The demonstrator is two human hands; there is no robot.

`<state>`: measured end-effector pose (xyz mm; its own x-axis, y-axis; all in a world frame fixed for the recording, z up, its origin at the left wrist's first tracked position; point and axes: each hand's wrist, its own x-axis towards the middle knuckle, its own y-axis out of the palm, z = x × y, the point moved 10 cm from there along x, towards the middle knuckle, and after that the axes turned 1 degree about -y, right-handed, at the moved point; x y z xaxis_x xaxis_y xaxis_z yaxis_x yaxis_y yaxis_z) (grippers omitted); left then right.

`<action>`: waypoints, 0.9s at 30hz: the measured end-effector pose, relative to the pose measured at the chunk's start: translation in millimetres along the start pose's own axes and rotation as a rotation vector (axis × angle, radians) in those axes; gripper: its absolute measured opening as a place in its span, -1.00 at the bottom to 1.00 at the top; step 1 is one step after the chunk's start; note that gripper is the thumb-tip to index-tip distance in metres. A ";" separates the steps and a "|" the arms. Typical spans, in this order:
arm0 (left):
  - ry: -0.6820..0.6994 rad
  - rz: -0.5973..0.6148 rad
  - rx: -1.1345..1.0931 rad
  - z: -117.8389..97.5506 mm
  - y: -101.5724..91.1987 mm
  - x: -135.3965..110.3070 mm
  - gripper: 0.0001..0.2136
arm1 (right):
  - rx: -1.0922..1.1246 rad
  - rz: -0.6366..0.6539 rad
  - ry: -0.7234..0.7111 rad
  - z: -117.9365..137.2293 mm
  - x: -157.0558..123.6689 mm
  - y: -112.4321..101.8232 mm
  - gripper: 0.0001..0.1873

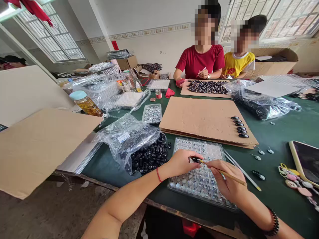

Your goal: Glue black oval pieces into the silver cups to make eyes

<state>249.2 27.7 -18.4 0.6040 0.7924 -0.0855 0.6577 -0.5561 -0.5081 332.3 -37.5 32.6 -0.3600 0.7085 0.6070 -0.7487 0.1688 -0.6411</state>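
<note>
Between its thumb and fingers, my left hand (pixel 181 162) pinches a small glossy black piece (pixel 195 160). My right hand (pixel 228 181) is closed around a thin wooden-handled stick (pixel 234 178), perhaps a brush, and its tip meets the black piece or comes very close to it. Both hands are above a clear plastic tray (pixel 214 151) filled with rows of small round, shiny parts. To the left, a heap of black pieces (pixel 152 154) spills from a clear plastic bag (pixel 124 132). Several black pieces (pixel 240 124) lie in a column on a cardboard sheet (pixel 199 114).
A pale stick (pixel 243 171), a loose black piece (pixel 258 175) and a phone (pixel 307 162) with a beaded strap lie rightward. A tub of round parts (pixel 152 114) and a bottle (pixel 86 103) stand left. Opposite, a person in red (pixel 203 59) works beside another in yellow (pixel 238 64).
</note>
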 end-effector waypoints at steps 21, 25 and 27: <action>-0.005 -0.113 -0.020 9.8 1.9 2.8 -0.78 | 0.831 -0.093 0.681 -77.1 -10.3 22.6 -0.64; 0.016 -0.121 -0.026 2.5 -0.8 3.2 -0.77 | 0.781 -0.118 0.738 -87.9 -9.5 21.8 -0.64; 0.040 -0.130 -0.028 -4.5 -3.4 1.7 -0.76 | 0.606 -0.058 0.662 -83.0 -4.5 22.0 -0.73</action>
<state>250.1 29.8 -13.0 0.5298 0.8480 0.0139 0.7438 -0.4566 -0.4881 363.6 19.9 -23.2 -0.0585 0.9915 0.1159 -0.9884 -0.0412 -0.1459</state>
